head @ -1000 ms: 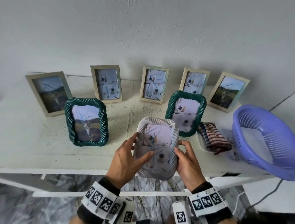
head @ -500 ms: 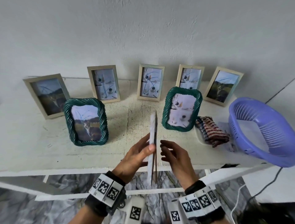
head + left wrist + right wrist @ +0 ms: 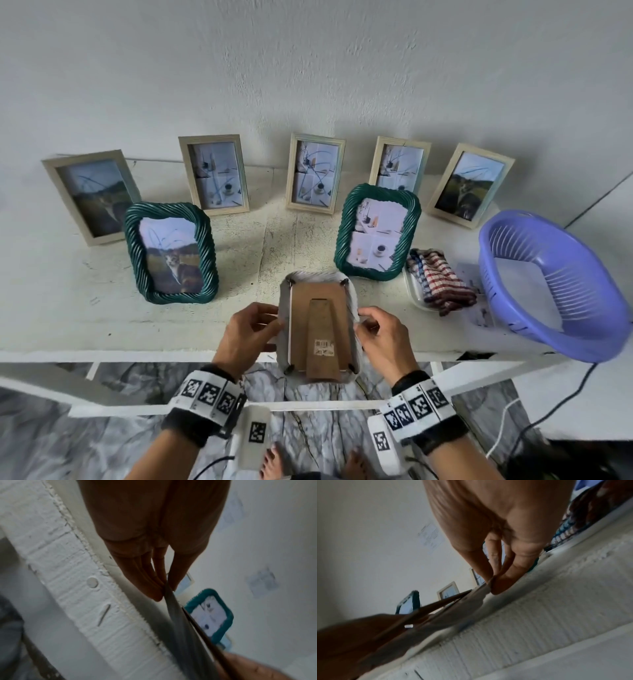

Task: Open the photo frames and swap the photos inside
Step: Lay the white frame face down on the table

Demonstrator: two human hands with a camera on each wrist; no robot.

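Observation:
A white twisted-rim photo frame [image 3: 320, 325] is held back side up over the front edge of the white table [image 3: 68, 308]. Its brown backing board with a folded stand and a barcode sticker faces me. My left hand [image 3: 251, 334] pinches the frame's left edge, my right hand [image 3: 376, 334] pinches its right edge. In the left wrist view my fingers [image 3: 154, 582] clamp the thin frame edge [image 3: 178, 618]; in the right wrist view thumb and fingers [image 3: 501, 580] pinch the frame [image 3: 453, 604]. Two green twisted frames [image 3: 171, 253] [image 3: 376, 233] stand behind, the left one with a cat photo.
Several beige frames [image 3: 214, 174] lean against the wall at the table's back. A striped cloth [image 3: 440, 281] lies on a small tray right of the held frame. A purple plastic basket [image 3: 551, 284] sits at the table's right end. Cables run over the marble floor.
The white frame was turned over from photo side facing me, through edge-on, to back side up. Both hands shifted to its left and right edges.

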